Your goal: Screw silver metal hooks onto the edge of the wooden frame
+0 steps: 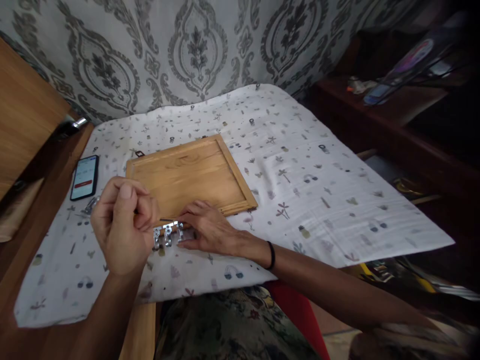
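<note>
My left hand [125, 227] is raised over the near left corner of the framed wooden board [187, 167], its fingers curled shut. Whatever it holds, if anything, is hidden in the fingers. A thin dark strip shows between the two hands. Thumb and fingers of my right hand [210, 229] close around the right end of a shiny metal strip with several hook-like parts [168, 234], at the board's near edge. The board lies flat on a white printed cloth [300, 220], its raised rim facing up, with a small dark hanger loop [140, 154] at its far left edge.
A phone [84, 177] with a lit screen lies at the cloth's left, with small metal pieces [90, 205] near it. Wooden furniture [30, 115] stands at left. A patterned curtain [198, 50] hangs behind. Tools [397, 275] sit below the cloth at right.
</note>
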